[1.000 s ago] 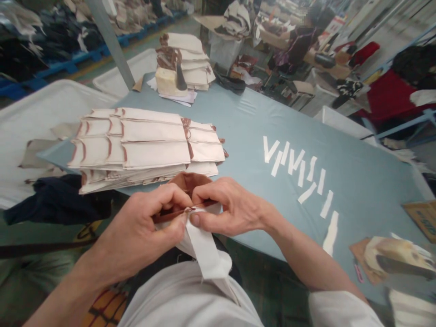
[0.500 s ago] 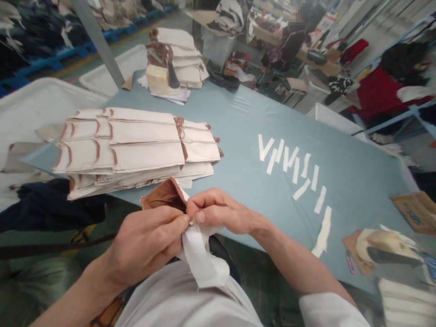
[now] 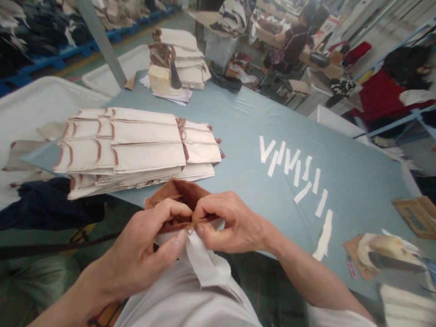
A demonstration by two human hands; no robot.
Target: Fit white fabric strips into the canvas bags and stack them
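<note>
My left hand (image 3: 143, 250) and my right hand (image 3: 231, 222) meet at the near edge of the blue table (image 3: 238, 118). Both pinch the same brown piece of material (image 3: 177, 193), thumbs and forefingers pressed together on its edge. A white strip (image 3: 204, 263) hangs down from where the fingertips meet, over my lap. Just beyond the hands lies a fanned stack of cream pieces with brown edging (image 3: 136, 145).
Several short white strips (image 3: 296, 170) lie in a row on the table to the right. A second stack of cream pieces (image 3: 180, 59) stands at the far end. Cardboard and shoe parts (image 3: 384, 250) sit at the right edge. A person (image 3: 296, 36) works at a far bench.
The brown piece has been turned up and opened toward the table again, and both hands have shifted slightly while keeping their pinch on it and the white strip.
</note>
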